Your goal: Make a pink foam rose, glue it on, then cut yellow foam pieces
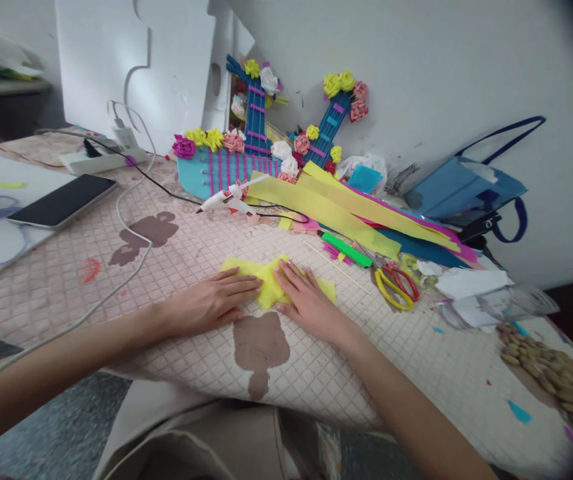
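Note:
A piece of yellow crepe paper lies on the patterned tablecloth in front of me, creased in the middle. My left hand rests flat on its left part, fingers stretched out toward the centre. On its right part lies my right hand, palm down with fingers extended. Parts of the paper are hidden under both hands. Just beyond it are a green marker, a thin wooden stick and scissors with yellow and red handles.
Behind stand decorated paper guitars with paper flowers. A white glue gun with a black cord lies before them, beside yellow paper strips. A phone and white cable are left; peanuts and a blue bag right.

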`<state>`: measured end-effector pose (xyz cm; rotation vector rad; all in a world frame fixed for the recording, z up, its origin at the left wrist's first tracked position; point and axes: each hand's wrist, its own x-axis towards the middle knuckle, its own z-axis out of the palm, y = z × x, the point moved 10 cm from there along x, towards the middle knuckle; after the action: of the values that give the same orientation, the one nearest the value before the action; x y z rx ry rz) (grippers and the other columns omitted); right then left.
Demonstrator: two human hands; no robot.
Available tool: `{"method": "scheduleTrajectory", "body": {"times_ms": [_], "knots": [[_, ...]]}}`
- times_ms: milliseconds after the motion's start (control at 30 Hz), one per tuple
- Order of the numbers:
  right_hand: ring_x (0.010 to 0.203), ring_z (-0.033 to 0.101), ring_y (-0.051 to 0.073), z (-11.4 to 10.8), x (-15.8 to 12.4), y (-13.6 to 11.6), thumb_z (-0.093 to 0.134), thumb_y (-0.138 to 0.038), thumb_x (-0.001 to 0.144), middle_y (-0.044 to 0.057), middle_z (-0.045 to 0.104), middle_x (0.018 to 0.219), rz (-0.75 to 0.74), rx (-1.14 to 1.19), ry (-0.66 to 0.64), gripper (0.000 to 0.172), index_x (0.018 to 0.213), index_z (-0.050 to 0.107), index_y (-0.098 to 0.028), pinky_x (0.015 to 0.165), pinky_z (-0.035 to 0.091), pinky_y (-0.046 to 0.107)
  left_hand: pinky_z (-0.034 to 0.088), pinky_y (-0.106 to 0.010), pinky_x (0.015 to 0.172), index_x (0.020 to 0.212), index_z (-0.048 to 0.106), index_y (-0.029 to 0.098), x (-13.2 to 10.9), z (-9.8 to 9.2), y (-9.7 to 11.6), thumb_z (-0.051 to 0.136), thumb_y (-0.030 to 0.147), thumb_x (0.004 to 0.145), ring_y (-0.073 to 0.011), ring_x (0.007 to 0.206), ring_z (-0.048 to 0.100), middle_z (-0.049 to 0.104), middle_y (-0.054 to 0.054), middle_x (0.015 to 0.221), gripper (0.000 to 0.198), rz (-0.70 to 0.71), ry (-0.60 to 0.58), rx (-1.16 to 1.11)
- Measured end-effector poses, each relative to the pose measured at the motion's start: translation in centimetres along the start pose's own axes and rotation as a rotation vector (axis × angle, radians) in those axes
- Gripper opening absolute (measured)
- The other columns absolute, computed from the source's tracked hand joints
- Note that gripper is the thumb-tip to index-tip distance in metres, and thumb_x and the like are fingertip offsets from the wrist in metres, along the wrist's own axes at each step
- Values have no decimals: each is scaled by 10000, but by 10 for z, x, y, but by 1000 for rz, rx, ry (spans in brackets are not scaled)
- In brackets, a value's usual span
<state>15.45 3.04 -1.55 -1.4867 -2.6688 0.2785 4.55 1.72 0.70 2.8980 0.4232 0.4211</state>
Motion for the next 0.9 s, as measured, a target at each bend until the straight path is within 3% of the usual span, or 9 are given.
{"method": "scheduleTrajectory", "body": {"times_ms": [233, 500, 600, 667, 733, 800, 900], "knots": [[1403, 54, 209, 0, 9, -10, 221, -547, 919, 73, 111, 1525, -85, 7, -17, 658, 1459, 140, -181, 1116, 91, 522, 246, -435, 1096, 1323, 425, 241, 2, 1, 3, 441, 296, 917, -222, 1284, 387, 461, -85, 1359, 411, 23, -30, 25], [1399, 96, 229, -2, 24, 35, 243, -540, 920, 74, 129, 1522, 17, 74, -50, 642, 1459, 159, -201, 1109, 58, 536, 241, -432, 1099, 1286, 471, 231, 4, -1, 4, 428, 286, 921, -221, 1291, 374, 450, -95, 1365, 372, 1, -59, 15], [1369, 224, 235, -22, 24, 52, 273, -458, 938, 116, 287, 1480, 50, 161, 117, 551, 1407, 316, -172, 1102, 167, 483, 238, -437, 1101, 1293, 467, 243, 3, -2, 3, 421, 290, 924, -220, 1299, 364, 447, -89, 1370, 374, -7, -51, -26], [1255, 407, 243, -41, 19, 65, 342, -401, 927, 137, 497, 1330, 109, 199, 298, 440, 1267, 489, -165, 1032, 308, 436, 234, -445, 1102, 1309, 449, 247, 1, -3, 3, 428, 291, 922, -221, 1297, 367, 450, -84, 1370, 390, -10, -38, -72], [1031, 549, 231, -51, 13, 74, 423, -343, 895, 105, 639, 1051, 173, 211, 406, 273, 1034, 596, -183, 891, 415, 385, 264, -443, 1089, 1340, 407, 239, 1, -6, 0, 436, 291, 919, -222, 1285, 380, 453, -88, 1367, 426, -44, -9, -131], [848, 561, 206, -51, 12, 77, 488, -305, 855, 56, 633, 833, 214, 197, 409, 144, 832, 581, -198, 768, 433, 342, 330, -413, 1052, 1355, 384, 227, 3, -14, -10, 422, 284, 923, -213, 1255, 414, 463, -93, 1355, 438, -126, 52, -194], [793, 520, 196, -44, 15, 74, 568, -310, 800, 35, 587, 767, 235, 147, 362, 140, 724, 514, -205, 711, 401, 320, 401, -362, 990, 1298, 456, 203, 12, -29, -28, 413, 288, 922, -195, 1178, 487, 521, -93, 1289, 388, -250, 173, -249]]}}
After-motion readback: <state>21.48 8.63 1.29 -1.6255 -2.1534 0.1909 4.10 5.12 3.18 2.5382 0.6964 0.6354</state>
